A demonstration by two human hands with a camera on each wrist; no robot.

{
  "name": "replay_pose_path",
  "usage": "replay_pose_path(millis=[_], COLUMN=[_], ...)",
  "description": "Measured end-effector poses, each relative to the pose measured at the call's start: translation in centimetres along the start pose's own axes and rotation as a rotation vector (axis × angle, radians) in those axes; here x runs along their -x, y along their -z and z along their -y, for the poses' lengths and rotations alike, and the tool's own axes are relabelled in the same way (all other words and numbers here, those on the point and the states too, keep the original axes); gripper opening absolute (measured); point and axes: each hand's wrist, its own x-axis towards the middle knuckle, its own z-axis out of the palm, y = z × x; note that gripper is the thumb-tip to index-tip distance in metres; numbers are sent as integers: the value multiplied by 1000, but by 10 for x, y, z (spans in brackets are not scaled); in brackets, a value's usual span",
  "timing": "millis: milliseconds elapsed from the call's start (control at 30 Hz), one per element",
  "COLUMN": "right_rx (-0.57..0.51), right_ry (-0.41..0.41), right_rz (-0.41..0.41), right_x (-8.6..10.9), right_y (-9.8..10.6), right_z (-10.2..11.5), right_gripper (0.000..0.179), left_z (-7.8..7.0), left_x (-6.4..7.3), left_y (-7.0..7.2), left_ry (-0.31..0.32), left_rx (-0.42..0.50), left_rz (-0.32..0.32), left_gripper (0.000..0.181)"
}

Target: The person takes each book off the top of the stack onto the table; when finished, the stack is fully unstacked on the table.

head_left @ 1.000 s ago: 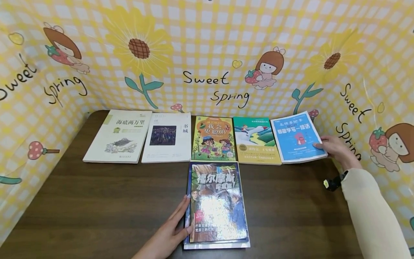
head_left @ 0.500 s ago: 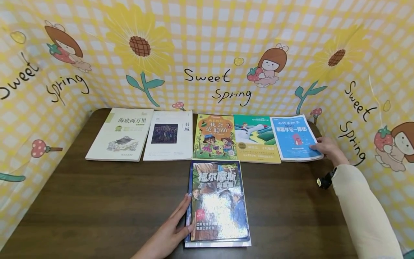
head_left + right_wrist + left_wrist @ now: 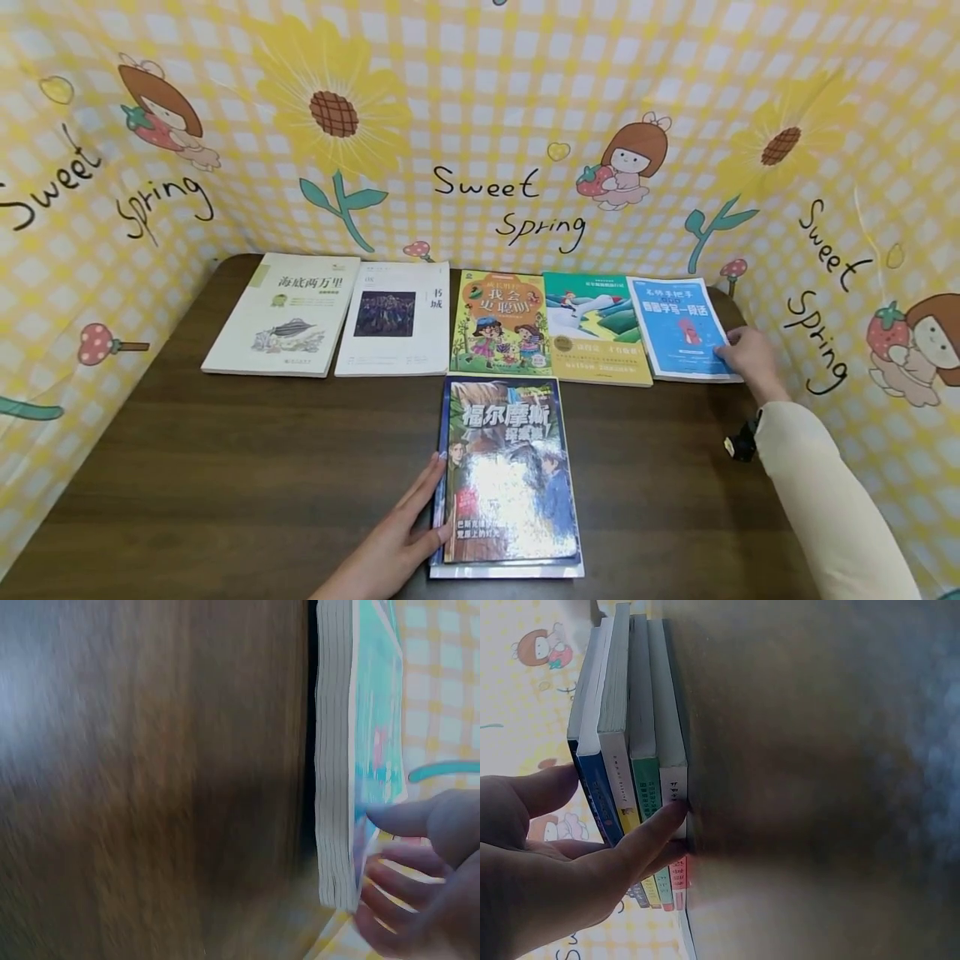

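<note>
In the head view, a blue-covered book (image 3: 671,312) lies at the right end of a row of books. My right hand (image 3: 753,362) holds its lower right corner, the thumb (image 3: 397,817) on the cover and the other fingers at its side edge. A stack of books sits in front of the row, topped by a glossy dark comic-style book (image 3: 513,475). Against the stack's left side rests my left hand (image 3: 393,537). From the left wrist view, nearly straight fingers (image 3: 641,840) touch the spines, and the thumb lies by the top book's edge.
Left of the blue book run a green-and-yellow book (image 3: 596,333), an orange-and-green book (image 3: 498,325), a white book with a dark picture (image 3: 393,350) and a cream book (image 3: 281,317). Yellow checked cloth (image 3: 480,100) rises behind and beside the brown table (image 3: 262,483).
My right hand has shifted the blue book slightly left and turned it, so it now lines up beside the green-and-yellow book. The left hand stays at the stack.
</note>
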Motion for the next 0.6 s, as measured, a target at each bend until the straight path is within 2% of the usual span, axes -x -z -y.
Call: replay_pose_path(millis=[133,233,367,500,600], right_rx=[-63,-160,-265,-370,-443], right_ry=[126,227,340,429,435], right_rz=[-233,-314,-228,-15,133], right_x=[4,15,56,123,173], right_y=[-3,-1,-1,-19,-39], right_z=[18,40,75,107,127], right_gripper=[38,36,34,29,33], left_z=[0,0,0,1,0], left_x=[1,1,0,0,0], left_y=[-1,-1,-2,-1,0], left_ry=[8,18,29,30,17], left_rx=[-10,1,-5,-31,-22], left_rz=[-9,-10,-4,-7,-8], left_gripper=[73,73,74,74,74])
